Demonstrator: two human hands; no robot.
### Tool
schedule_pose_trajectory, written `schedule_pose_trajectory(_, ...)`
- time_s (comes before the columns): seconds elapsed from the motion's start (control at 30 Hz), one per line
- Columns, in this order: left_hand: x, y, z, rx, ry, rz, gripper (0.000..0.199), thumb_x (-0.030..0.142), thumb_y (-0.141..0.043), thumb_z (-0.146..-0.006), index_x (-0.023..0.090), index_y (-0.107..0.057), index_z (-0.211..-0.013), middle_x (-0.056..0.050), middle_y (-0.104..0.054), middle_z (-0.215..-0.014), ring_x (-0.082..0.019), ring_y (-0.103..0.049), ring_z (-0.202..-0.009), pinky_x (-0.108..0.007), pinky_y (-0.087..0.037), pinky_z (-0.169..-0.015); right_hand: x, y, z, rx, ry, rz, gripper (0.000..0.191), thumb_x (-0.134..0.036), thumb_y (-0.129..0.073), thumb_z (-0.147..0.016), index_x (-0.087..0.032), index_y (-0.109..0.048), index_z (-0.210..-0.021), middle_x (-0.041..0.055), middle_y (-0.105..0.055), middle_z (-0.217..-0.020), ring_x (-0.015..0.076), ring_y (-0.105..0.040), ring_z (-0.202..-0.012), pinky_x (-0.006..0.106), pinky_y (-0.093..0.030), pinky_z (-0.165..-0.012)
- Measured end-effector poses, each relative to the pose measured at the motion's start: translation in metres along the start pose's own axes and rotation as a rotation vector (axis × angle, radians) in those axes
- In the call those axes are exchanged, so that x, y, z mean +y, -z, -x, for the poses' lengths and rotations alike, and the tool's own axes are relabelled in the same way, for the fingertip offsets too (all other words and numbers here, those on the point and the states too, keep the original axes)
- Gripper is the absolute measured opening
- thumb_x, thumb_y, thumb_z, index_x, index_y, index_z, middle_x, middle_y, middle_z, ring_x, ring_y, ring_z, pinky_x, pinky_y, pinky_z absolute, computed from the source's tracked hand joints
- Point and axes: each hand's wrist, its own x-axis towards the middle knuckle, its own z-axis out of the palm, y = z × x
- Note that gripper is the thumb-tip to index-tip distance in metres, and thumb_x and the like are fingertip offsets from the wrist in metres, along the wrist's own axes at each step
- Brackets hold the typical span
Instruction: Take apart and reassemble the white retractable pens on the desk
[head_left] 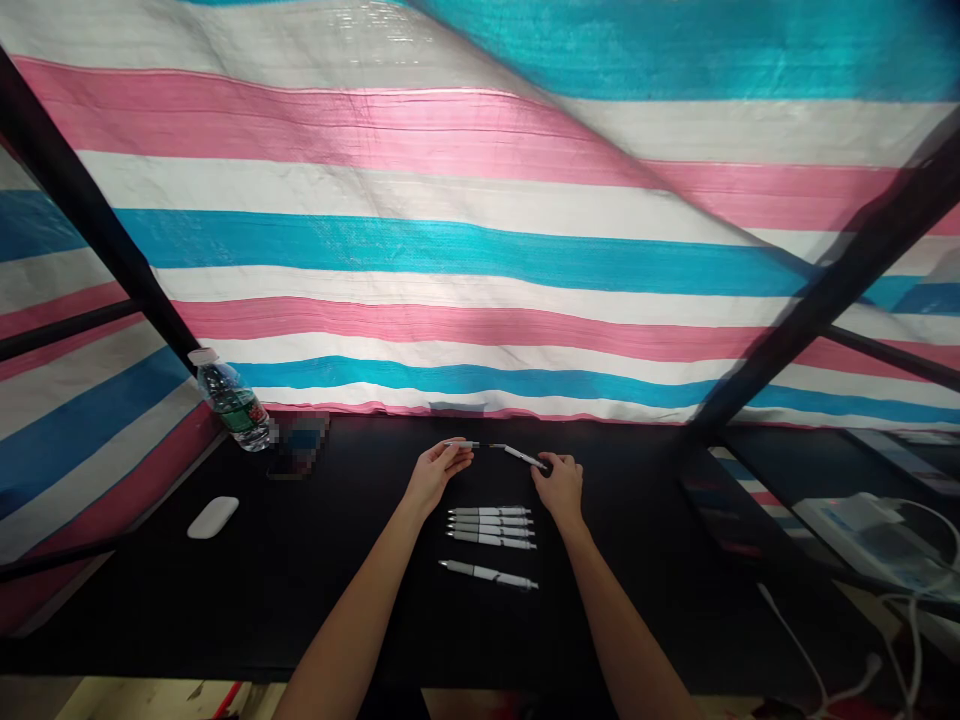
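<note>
Above the black table, my left hand [439, 472] pinches a slim grey-white pen part [466, 444] from which a thin dark refill points right. Opposite it, my right hand [559, 486] has its fingers closed on a white pen barrel [521, 456], tilted down to the right. The refill's tip is close to the barrel's left end; whether they touch I cannot tell. Nearer to me, between my forearms, several white and grey pens [490, 526] lie side by side. One more pen [487, 574] lies apart below that row, slightly slanted.
A water bottle [236, 405] stands at the back left, beside a blurred dark object [300, 447]. A white rounded case [213, 517] lies on the left of the black table [360, 480]. At right are a dark flat device [724, 515], a white box [855, 540] and white cables [795, 635].
</note>
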Motion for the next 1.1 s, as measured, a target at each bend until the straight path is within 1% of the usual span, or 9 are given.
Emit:
schedule_pose_trajectory(0.07,0.000,0.000,0.000,-0.003,-0.002,0.003,0.031,0.031,-0.078,-0.070,0.010,-0.071,-0.093,-0.010,-0.073,-0.086,-0.020,-0.069,-0.084,-0.035,-0.052,-0.087,-0.001,0.000,0.001,-0.019,0.025,0.025,0.016,-0.023,-0.060,-0.070,-0.019,-0.070,-0.083,0.0132,-0.060,-0.094,0.0294,-0.050,-0.090,0.041,-0.039,-0.080)
schedule_pose_trajectory(0.13,0.000,0.000,0.001,-0.003,-0.001,0.005,0.031,0.031,-0.078,-0.070,0.011,-0.071,-0.092,-0.010,-0.073,-0.085,-0.020,-0.069,-0.084,-0.034,-0.052,-0.086,-0.001,0.000,0.000,-0.039,0.038,-0.004,0.011,-0.022,-0.059,-0.070,-0.020,-0.067,-0.077,0.0111,-0.061,-0.089,0.0286,-0.052,-0.089,0.040,-0.039,-0.079)
schedule_pose_trajectory(0.2,0.000,0.000,0.001,-0.003,0.001,0.004,0.032,0.031,-0.079,-0.069,0.011,-0.071,-0.092,-0.010,-0.073,-0.085,-0.020,-0.069,-0.084,-0.033,-0.053,-0.085,-0.001,0.002,-0.002,-0.077,0.022,-0.114,0.007,-0.022,-0.058,-0.069,-0.021,-0.063,-0.074,0.0076,-0.063,-0.082,0.0266,-0.054,-0.085,0.038,-0.040,-0.077)
schedule_pose_trajectory(0.27,-0.001,0.001,0.000,-0.006,-0.006,0.002,0.032,0.032,-0.078,-0.069,0.011,-0.071,-0.092,-0.010,-0.073,-0.086,-0.020,-0.068,-0.085,-0.034,-0.053,-0.085,-0.002,0.004,-0.004,-0.126,-0.022,-0.306,0.007,-0.025,-0.059,-0.069,-0.022,-0.061,-0.075,0.0047,-0.064,-0.076,0.0240,-0.056,-0.079,0.037,-0.042,-0.075)
schedule_pose_trajectory(0.4,-0.001,0.003,-0.002,0.038,-0.058,0.007,0.032,0.034,-0.078,-0.070,0.012,-0.070,-0.091,-0.010,-0.073,-0.085,-0.020,-0.069,-0.082,-0.036,-0.053,-0.085,-0.007,0.007,-0.008,-0.210,-0.127,-0.721,0.023,-0.037,-0.069,-0.065,-0.020,-0.061,-0.080,0.0039,-0.064,-0.078,0.0212,-0.058,-0.075,0.033,-0.044,-0.068)
schedule_pose_trajectory(0.53,-0.001,0.005,-0.005,0.112,-0.097,0.030,0.031,0.037,-0.077,-0.070,0.013,-0.068,-0.087,-0.009,-0.073,-0.082,-0.020,-0.069,-0.080,-0.038,-0.053,-0.086,-0.012,0.007,-0.008,-0.286,-0.141,-0.953,0.035,-0.045,-0.076,-0.061,-0.020,-0.064,-0.082,0.0024,-0.062,-0.075,0.0171,-0.054,-0.067,0.029,-0.042,-0.058)
schedule_pose_trajectory(0.73,0.000,0.006,-0.006,0.108,-0.131,0.042,0.034,0.041,-0.075,-0.071,0.014,-0.066,-0.089,-0.008,-0.072,-0.081,-0.020,-0.069,-0.080,-0.039,-0.052,-0.086,-0.015,0.007,-0.006,-0.323,-0.092,-1.003,0.037,-0.047,-0.078,-0.062,-0.019,-0.065,-0.083,0.0013,-0.059,-0.073,0.0133,-0.049,-0.061,0.028,-0.040,-0.056)
schedule_pose_trajectory(0.93,-0.001,0.005,-0.004,0.082,-0.119,0.013,0.035,0.041,-0.076,-0.071,0.014,-0.065,-0.090,-0.007,-0.072,-0.081,-0.020,-0.068,-0.081,-0.039,-0.052,-0.086,-0.017,0.008,-0.005,-0.345,-0.079,-0.986,0.039,-0.050,-0.077,-0.062,-0.020,-0.064,-0.084,0.0007,-0.059,-0.072,0.0140,-0.050,-0.061,0.029,-0.041,-0.057)
schedule_pose_trajectory(1.1,-0.001,0.004,-0.004,0.092,-0.119,0.006,0.035,0.041,-0.076,-0.070,0.014,-0.064,-0.089,-0.008,-0.072,-0.080,-0.020,-0.068,-0.079,-0.040,-0.052,-0.086,-0.019,0.010,-0.005,-0.350,-0.072,-0.973,0.041,-0.051,-0.077,-0.062,-0.020,-0.064,-0.085,0.0016,-0.059,-0.072,0.0147,-0.051,-0.062,0.028,-0.042,-0.056)
